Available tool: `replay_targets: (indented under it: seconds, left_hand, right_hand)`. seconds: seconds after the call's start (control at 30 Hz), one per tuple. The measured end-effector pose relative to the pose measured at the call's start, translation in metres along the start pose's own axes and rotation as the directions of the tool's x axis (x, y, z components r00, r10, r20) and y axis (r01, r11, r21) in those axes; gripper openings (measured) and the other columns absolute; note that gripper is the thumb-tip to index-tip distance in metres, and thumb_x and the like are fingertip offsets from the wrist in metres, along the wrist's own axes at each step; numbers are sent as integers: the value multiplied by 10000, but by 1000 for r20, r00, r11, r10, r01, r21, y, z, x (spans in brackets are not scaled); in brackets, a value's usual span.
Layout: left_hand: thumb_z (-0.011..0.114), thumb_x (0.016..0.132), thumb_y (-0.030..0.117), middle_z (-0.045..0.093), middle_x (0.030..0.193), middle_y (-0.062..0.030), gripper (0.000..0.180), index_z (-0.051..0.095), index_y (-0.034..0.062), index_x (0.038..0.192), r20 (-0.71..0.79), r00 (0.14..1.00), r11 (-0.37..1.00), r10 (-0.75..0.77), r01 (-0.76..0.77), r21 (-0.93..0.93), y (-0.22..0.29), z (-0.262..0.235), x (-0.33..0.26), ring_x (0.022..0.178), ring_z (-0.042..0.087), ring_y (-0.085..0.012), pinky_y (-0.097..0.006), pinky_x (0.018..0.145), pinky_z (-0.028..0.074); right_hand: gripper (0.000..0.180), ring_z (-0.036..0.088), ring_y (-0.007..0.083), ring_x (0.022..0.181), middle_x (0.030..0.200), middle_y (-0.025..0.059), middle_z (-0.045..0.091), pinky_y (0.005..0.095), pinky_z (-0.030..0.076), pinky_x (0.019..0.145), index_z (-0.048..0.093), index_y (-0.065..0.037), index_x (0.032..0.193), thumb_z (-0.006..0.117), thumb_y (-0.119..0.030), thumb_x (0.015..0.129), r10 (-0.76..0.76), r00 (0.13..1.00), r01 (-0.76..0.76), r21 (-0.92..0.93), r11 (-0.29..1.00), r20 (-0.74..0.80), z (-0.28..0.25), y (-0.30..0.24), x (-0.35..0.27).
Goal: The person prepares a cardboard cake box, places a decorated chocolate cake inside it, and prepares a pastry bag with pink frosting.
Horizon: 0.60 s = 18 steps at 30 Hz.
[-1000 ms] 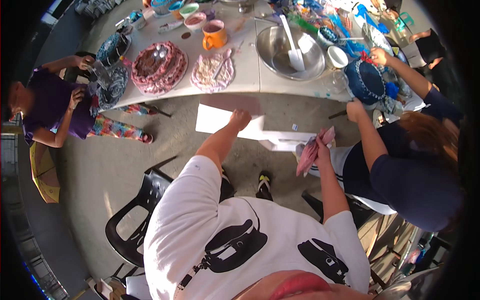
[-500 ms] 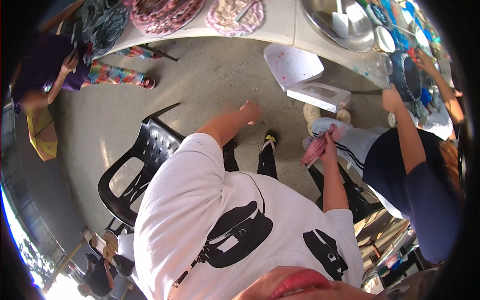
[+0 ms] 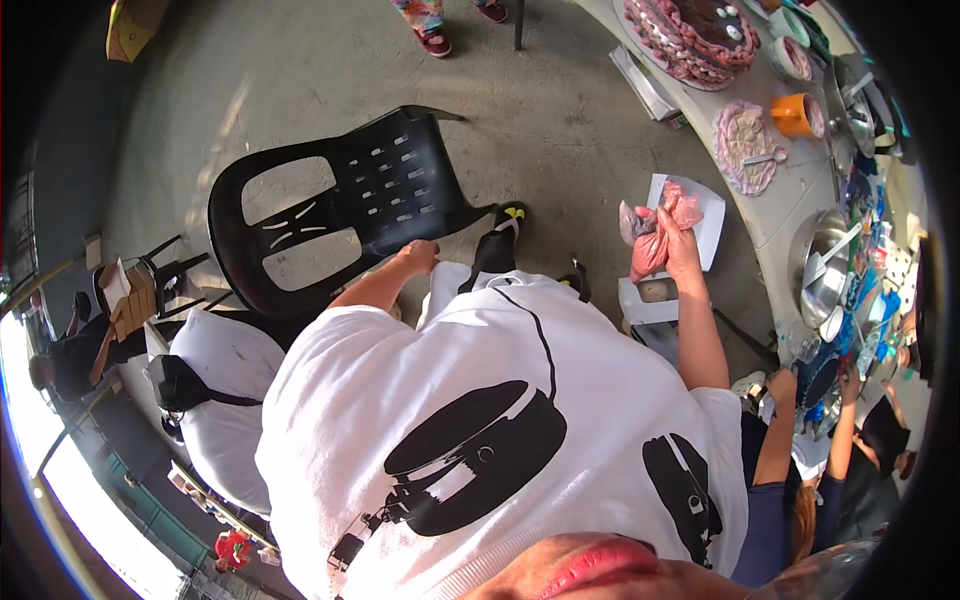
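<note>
The right hand [image 3: 682, 243] is reaching up and gripping a pink bag [image 3: 651, 256] right of centre; the left hand [image 3: 420, 256] is hanging left of centre, open or closed I can't tell.

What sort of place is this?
Probably an informal cake-decorating workspace: a pink, cake-like piece and a metal bowl stand on a table, and the right hand holds a pink-filled bag.
</note>
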State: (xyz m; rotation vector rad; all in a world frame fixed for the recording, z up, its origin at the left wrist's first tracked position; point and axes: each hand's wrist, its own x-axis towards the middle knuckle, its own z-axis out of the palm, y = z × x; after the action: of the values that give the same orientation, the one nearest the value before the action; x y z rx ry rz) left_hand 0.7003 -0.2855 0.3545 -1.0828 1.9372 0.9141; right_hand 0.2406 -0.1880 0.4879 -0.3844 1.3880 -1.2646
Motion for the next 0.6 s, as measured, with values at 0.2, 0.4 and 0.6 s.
replay_targets:
  seconds: [0.2,0.4,0.6]
  left_hand:
    - [605,677,344,571,973,-140,427,556,64,995,-144,984,960,-103,60,-273,-23,-40,5,926,534,-287,-349,783,426]
    - [600,692,324,584,940,-138,417,548,54,1006,-329,932,925,-153,18,-379,-35,-95,11,889,554,-269,-338,763,430]
    - [585,703,311,600,895,-137,370,585,36,952,-275,946,883,-169,22,-469,-15,-139,18,876,564,-258,-329,746,428]
  right_hand:
    - [168,584,203,770,797,74,555,316,489,628,466,-72,925,540,-153,798,-36,961,-25,212,977,276,115,-104,56]
    - [201,583,227,770,796,170,584,337,486,675,457,-89,900,516,-258,810,-107,916,-32,337,941,386,143,-178,77]
    - [238,561,258,738,648,92,535,386,423,763,482,-71,808,510,-306,804,-395,849,199,478,855,352,112,-253,53]
